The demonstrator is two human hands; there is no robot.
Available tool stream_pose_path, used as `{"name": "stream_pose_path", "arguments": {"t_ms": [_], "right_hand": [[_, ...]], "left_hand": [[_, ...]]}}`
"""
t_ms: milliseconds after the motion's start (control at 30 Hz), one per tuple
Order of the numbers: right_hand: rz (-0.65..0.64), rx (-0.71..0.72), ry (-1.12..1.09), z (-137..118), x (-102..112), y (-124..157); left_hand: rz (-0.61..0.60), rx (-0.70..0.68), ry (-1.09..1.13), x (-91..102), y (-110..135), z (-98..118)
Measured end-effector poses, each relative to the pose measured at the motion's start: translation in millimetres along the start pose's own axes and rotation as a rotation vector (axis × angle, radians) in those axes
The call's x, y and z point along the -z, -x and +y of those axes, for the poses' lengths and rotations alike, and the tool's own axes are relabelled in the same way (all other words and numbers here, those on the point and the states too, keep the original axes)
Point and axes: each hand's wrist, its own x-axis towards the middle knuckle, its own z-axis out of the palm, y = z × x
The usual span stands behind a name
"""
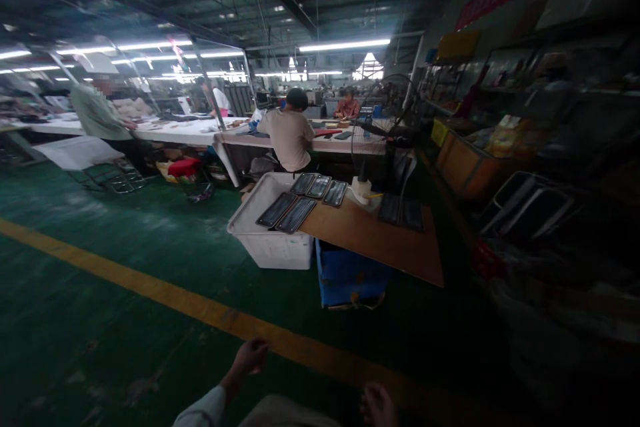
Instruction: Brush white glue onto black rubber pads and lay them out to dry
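My left hand (251, 355) is raised low in the view over the green floor, its fingers curled into a loose fist. Nothing shows in it. To the right, at the bottom edge, my right hand (377, 404) is also curled; it is dim, and I see no object in it. Both hands are apart from everything around them. Ahead, beyond the yellow floor line (210, 310), a brown board (360, 230) carries several flat dark pieces with light rims, such as this dark panel (296, 215). A white bottle with a dark tip (361, 188) stands among them.
The board rests over a white bin (280, 250) and a blue crate (350, 277). Behind are a fan (377, 127), a seated person (290, 133) and long worktables (175, 133). An orange bin (463, 163) and dark piled goods line the right side. A red stool (185, 168) is left.
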Motion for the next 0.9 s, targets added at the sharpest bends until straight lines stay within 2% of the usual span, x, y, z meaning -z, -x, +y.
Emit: {"name": "stream_pose_path", "arguments": {"t_ms": [133, 267, 333, 467, 567, 667, 767, 900], "right_hand": [[-0.043, -0.073, -0.116, -50, -40, -68], [-0.147, -0.112, -0.160, -108, -105, -121], [-0.197, -0.120, -0.160, -136, -151, -151], [-0.229, -0.117, -0.174, -185, -257, -218], [-0.200, -0.109, -0.220, -217, -333, -261], [-0.143, -0.135, -0.276, -242, -395, -293], [-0.098, -0.198, -0.309, -260, -440, -318], [-0.067, -0.288, -0.341, -270, -477, -339]], "left_hand": [[0.073, -0.005, 0.141, 18.0, -52, 64], [0.148, -0.033, 0.254, 40.1, -127, 117], [0.178, -0.034, 0.313, 52.7, -172, 145], [0.204, -0.025, 0.403, 82.5, -267, 201], [0.207, -0.016, 0.415, 104.9, -330, 239], [0.223, 0.017, 0.379, 121.6, -382, 271], [0.216, 0.029, 0.332, 130.2, -422, 295], [0.148, 0.052, 0.267, 129.6, -455, 316]]}}
